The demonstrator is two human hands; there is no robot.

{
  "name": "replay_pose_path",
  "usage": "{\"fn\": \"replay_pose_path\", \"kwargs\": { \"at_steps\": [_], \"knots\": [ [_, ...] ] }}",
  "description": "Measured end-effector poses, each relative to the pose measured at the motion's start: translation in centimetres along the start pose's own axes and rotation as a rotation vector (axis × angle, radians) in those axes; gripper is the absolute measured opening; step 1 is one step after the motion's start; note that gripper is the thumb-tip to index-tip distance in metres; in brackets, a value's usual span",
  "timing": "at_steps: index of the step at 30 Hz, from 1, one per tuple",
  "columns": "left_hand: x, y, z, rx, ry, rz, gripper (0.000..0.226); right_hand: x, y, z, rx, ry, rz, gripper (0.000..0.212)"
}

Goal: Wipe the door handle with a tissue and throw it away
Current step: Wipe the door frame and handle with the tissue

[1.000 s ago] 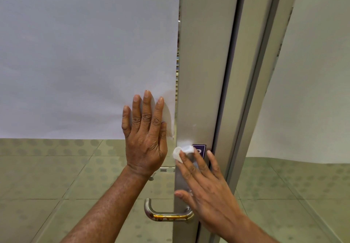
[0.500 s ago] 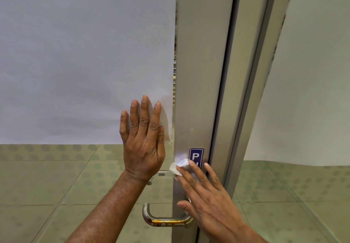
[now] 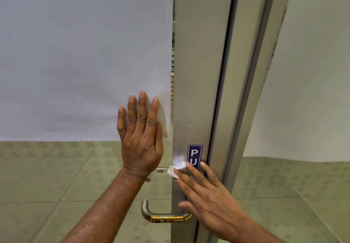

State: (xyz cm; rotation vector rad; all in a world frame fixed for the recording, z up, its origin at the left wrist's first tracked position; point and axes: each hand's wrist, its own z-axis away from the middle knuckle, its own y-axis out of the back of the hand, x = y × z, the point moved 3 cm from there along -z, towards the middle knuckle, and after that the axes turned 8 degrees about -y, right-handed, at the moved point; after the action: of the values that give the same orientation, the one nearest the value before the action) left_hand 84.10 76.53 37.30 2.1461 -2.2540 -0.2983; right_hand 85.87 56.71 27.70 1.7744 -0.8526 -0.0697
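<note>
A metal lever door handle with rusty streaks juts left from the grey door stile, low in view. My right hand presses a small white tissue flat against the stile, above the handle and just below a blue sticker. The tissue peeks out from under my fingertips. My left hand lies flat with fingers together on the glass door pane, left of the stile, holding nothing.
The glass pane is covered by white frosted film above; green tiled floor shows through below. A second door frame and another frosted pane stand to the right.
My right hand and the tissue have slid down the stile, uncovering more of the blue sticker. The left hand stays flat on the glass.
</note>
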Motion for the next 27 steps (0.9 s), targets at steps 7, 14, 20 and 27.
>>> {"fn": "replay_pose_path", "kwargs": {
  "at_steps": [7,14,20,27],
  "knots": [
    [0.0,0.0,0.0,-0.004,0.001,-0.002,0.054,1.7,1.5,-1.0,0.084,-0.006,-0.007,0.061],
    [-0.1,-0.2,0.2,-0.007,-0.002,-0.007,0.055,1.2,2.4,-2.7,0.156,-0.102,-0.028,0.068],
    [-0.1,-0.1,0.1,0.000,-0.002,-0.004,0.054,0.2,-0.6,0.2,0.079,0.036,0.018,0.061],
    [-0.1,0.0,0.2,0.009,-0.003,-0.006,0.053,2.0,2.3,-2.2,0.288,-0.017,0.014,0.073]
  ]
}}
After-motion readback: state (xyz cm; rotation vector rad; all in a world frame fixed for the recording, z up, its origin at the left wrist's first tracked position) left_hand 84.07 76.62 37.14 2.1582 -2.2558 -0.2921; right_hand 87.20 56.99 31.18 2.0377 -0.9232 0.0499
